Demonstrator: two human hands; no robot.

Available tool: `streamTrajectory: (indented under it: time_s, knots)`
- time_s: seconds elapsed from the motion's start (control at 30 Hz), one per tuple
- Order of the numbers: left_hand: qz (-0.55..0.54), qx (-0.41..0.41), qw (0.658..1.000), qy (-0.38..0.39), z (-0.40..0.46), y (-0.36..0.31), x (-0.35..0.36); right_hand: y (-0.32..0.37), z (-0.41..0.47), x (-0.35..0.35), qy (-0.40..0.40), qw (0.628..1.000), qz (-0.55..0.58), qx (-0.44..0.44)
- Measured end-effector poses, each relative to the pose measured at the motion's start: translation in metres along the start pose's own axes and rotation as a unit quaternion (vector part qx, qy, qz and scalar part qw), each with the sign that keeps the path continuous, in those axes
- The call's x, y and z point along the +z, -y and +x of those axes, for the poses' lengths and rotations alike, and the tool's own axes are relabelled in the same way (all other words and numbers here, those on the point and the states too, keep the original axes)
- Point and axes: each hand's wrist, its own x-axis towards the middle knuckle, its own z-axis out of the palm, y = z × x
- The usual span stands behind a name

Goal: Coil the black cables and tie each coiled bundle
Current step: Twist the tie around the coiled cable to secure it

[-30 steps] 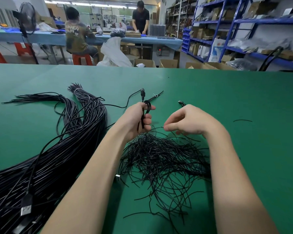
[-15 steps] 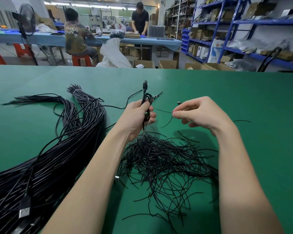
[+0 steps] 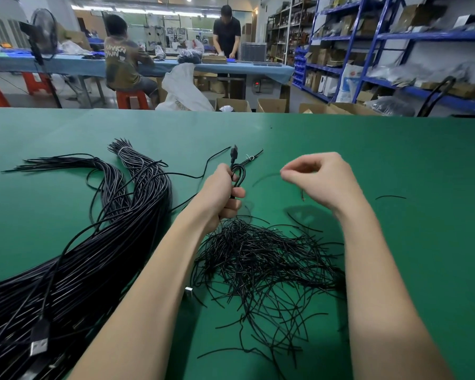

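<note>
My left hand [image 3: 222, 196] grips a small coiled black cable [image 3: 237, 172] upright above the green table [image 3: 368, 160]; its plug sticks up above my fist. My right hand [image 3: 320, 179] is raised to the right of it and pinches a thin black twist tie [image 3: 266, 177] that arcs towards the coil. Below both hands lies a loose heap of black twist ties [image 3: 263, 259]. A thick bundle of long black cables [image 3: 93, 253] stretches across the table's left side, with a USB plug [image 3: 39, 342] lying on it near the front.
One stray tie [image 3: 390, 197] lies on the table to the right. Beyond the far edge are cardboard boxes [image 3: 233, 105], blue shelving [image 3: 395, 50] and a blue workbench where two people work. A fan [image 3: 43, 37] stands at the back left.
My right hand has lifted off the tie heap with one tie pinched and moved up and right. My left hand has raised the coil slightly.
</note>
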Motion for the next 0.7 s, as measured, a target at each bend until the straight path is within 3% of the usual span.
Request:
streamTrajectory:
  time_s: [0.07,0.17,0.43,0.57,0.7]
  knots:
    - [-0.002,0.011,1.0,0.002,0.0,0.001,0.002,0.005,0.001,0.006,-0.045,0.994,0.092,-0.034]
    - [0.001,0.036,0.999,0.018,0.001,0.002,0.005,0.015,-0.001,0.017,-0.015,0.983,0.171,-0.067]
    - [-0.029,0.03,0.998,0.053,0.0,-0.003,0.006,0.016,-0.004,0.041,0.027,0.997,0.054,-0.056]
    - [-0.018,0.041,0.995,0.085,0.002,-0.003,0.005,0.018,-0.006,0.041,0.087,0.989,0.117,-0.035]
    - [-0.01,0.058,0.996,0.06,0.004,-0.002,0.007,0.017,-0.009,0.041,0.148,0.97,0.194,0.003]
